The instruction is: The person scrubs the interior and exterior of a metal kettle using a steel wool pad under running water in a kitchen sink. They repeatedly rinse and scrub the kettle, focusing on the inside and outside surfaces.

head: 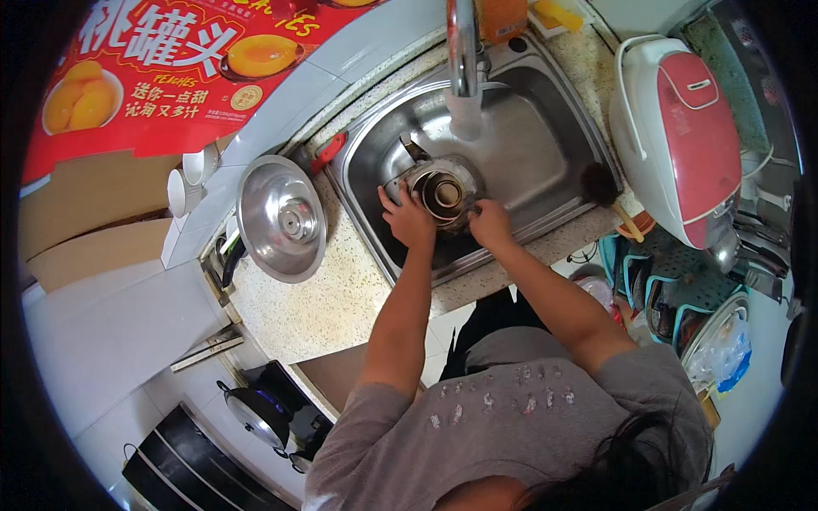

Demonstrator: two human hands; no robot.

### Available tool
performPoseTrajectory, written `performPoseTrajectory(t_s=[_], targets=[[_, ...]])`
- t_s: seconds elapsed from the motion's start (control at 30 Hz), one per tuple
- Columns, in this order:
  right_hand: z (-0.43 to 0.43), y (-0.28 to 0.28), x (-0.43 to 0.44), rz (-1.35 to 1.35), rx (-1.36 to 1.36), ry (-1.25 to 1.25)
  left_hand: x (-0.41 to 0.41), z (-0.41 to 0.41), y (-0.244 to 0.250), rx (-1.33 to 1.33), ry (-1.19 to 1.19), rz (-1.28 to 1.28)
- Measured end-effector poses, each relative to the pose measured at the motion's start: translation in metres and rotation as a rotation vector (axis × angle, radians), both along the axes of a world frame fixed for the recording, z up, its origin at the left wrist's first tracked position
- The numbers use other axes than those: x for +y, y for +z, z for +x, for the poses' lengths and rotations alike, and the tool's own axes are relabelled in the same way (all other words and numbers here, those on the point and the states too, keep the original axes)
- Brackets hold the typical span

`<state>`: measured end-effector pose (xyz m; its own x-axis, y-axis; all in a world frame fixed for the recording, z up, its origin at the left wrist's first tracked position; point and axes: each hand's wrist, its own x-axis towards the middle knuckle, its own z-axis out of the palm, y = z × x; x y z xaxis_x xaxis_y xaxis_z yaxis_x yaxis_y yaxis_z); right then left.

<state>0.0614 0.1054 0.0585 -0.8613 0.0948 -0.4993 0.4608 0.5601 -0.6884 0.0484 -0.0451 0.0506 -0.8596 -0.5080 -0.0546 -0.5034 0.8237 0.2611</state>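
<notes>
A metal kettle sits in the stainless-steel sink, its round mouth facing up and its spout pointing to the far left. My left hand grips the kettle's left side, fingers spread over the rim. At the near right of the mouth, my right hand pinches a small dark pad against the kettle's rim; the fingers mostly cover the pad. Above the sink hangs a chrome faucet, with a pale, blurred column below its outlet.
A steel basin leans on the left counter beside a red-handled tool. A round brush lies across the sink's right edge. Farther right stands a pink-and-white rice cooker. A lidded wok is at lower left.
</notes>
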Motion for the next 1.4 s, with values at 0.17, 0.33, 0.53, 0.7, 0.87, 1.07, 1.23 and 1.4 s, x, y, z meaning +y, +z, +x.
performPoseTrajectory(t_s=[0.17, 0.33, 0.53, 0.7, 0.87, 1.07, 1.23, 1.4], targets=[[0.01, 0.004, 0.025, -0.181, 0.073, -0.112, 0.008, 0.027, 0.007, 0.229, -0.384, -0.215], [-0.003, 0.024, 0.081, -0.39, -0.075, -0.273, 0.036, 0.04, -0.007, -0.214, -0.655, 0.129], [-0.004, 0.014, 0.119, -0.342, 0.092, -0.184, 0.045, 0.03, 0.003, -0.266, -0.49, 0.315], [0.003, 0.037, 0.094, -0.245, 0.419, 0.027, 0.033, 0.029, 0.032, -0.139, -0.212, 0.935], [0.001, 0.039, 0.04, -0.2, 0.755, 0.407, 0.039, 0.03, 0.028, 0.116, -0.15, 1.219], [-0.085, 0.002, -0.003, -0.019, 0.486, 0.476, 0.038, 0.03, 0.015, 0.142, -0.048, 1.304], [-0.068, 0.001, -0.003, 0.002, 0.682, 0.439, 0.029, 0.035, 0.006, 0.1, 0.346, 1.221], [-0.007, 0.015, 0.014, -0.191, 0.833, 0.447, 0.021, 0.039, 0.009, -0.003, 0.347, 1.046]])
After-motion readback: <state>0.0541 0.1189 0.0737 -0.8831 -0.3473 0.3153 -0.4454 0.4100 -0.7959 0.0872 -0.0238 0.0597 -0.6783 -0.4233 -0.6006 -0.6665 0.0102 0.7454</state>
